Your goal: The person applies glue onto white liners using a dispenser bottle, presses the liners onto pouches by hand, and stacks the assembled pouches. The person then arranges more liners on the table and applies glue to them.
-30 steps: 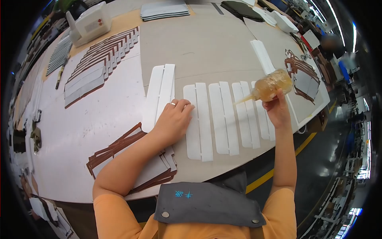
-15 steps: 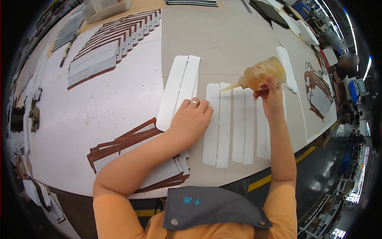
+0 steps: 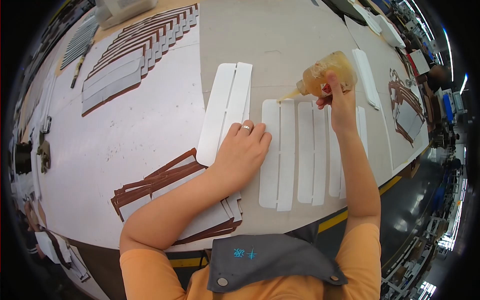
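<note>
My right hand (image 3: 336, 97) is wrapped round a yellowish glue bottle (image 3: 327, 72), tilted with its thin nozzle pointing left. The nozzle tip is at the top end of a white strip piece (image 3: 270, 150) with a narrow slit along it. More white slit pieces (image 3: 306, 150) lie side by side to the right, partly behind my right forearm. My left hand (image 3: 242, 145), with a ring, rests palm down at the lower right of a white stack (image 3: 218, 110); its fingers are bent and close together, and what lies under them is hidden.
Brown-edged grey panels (image 3: 112, 80) lie fanned at the upper left. Another brown-edged pile (image 3: 205, 222) sits under my left forearm. A translucent container (image 3: 125, 10) stands at the back left. Long white pieces (image 3: 366, 77) and more brown-edged panels (image 3: 407, 117) are on the right.
The bottle in my right hand has moved slightly up and left relative to the white pieces, its nozzle now at the strip's top end. The whole view has shifted slightly. My left hand stays almost in place.
</note>
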### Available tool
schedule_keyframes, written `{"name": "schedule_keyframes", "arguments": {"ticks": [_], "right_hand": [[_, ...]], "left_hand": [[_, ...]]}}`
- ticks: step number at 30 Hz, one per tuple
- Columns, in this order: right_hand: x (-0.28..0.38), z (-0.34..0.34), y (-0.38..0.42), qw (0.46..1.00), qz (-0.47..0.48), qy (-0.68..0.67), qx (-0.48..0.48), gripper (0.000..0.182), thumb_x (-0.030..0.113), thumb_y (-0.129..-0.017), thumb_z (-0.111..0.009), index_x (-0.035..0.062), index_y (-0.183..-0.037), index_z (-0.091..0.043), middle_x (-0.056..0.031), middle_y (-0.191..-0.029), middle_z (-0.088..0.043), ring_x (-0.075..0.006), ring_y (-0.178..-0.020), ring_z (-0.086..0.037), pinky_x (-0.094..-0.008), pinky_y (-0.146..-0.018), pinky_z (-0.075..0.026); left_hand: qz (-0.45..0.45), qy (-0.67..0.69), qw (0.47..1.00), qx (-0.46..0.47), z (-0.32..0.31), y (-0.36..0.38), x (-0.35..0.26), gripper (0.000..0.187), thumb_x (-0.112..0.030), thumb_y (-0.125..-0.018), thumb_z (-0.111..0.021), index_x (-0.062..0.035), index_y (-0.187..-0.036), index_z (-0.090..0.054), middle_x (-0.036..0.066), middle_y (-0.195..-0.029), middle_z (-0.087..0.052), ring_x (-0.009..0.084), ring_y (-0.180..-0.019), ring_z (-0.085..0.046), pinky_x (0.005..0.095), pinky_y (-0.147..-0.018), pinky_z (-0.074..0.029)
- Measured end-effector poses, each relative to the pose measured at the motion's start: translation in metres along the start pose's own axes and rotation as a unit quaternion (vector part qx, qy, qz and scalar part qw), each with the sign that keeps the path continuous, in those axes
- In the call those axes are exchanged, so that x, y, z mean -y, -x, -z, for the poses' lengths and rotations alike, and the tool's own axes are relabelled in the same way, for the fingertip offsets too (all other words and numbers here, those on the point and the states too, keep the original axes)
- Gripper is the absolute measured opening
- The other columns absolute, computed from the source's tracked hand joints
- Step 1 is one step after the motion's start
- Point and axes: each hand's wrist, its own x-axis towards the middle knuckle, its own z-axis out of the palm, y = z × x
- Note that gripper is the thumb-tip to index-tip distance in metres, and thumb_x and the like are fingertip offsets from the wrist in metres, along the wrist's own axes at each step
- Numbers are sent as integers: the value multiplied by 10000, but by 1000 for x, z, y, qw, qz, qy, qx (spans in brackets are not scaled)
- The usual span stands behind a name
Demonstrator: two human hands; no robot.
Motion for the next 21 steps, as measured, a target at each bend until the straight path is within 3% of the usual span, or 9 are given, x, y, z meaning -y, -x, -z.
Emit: {"name": "schedule_keyframes", "arguments": {"ticks": [5, 14, 17, 21], "right_hand": [[-3, -2, -3, 1000, 9, -18, -3, 462, 434, -803, -665, 22, -963, -531, -25, -663, -505, -77, -398, -472, -183, -349, -403], [2, 1, 31, 999, -43, 14, -11, 479, 481, -817, -626, 14, -872, -532, -5, -619, -436, -84, -391, -439, -204, -328, -359], [0, 10, 46, 996, -94, -7, 13, 521, 431, -769, -702, 3, -968, -482, -37, -658, -496, -90, -370, -448, -206, -325, -392], [1, 14, 71, 992, -124, -20, 20, 525, 404, -772, -708, 3, -1011, -469, -36, -693, -502, -85, -412, -460, -202, -327, -388]], "left_hand": [[-2, 7, 1000, -16, -1, 1, 0, 239, -121, -760, -614, -11, -964, -557, 104, -1082, -542, 266, -994, -508, 362, -862, -388], [0, -5, 1000, -15, -2, 0, 0, 232, -114, -750, -619, -17, -951, -555, 98, -1077, -549, 263, -992, -511, 359, -857, -391], [0, 6, 1000, -26, -3, 1, 0, 239, -111, -747, -622, -22, -957, -551, 95, -1075, -547, 261, -985, -511, 360, -852, -391], [-4, 3, 1000, -30, -1, 1, 0, 250, -105, -744, -626, -24, -966, -545, 91, -1073, -543, 256, -966, -511, 359, -838, -393]]}}
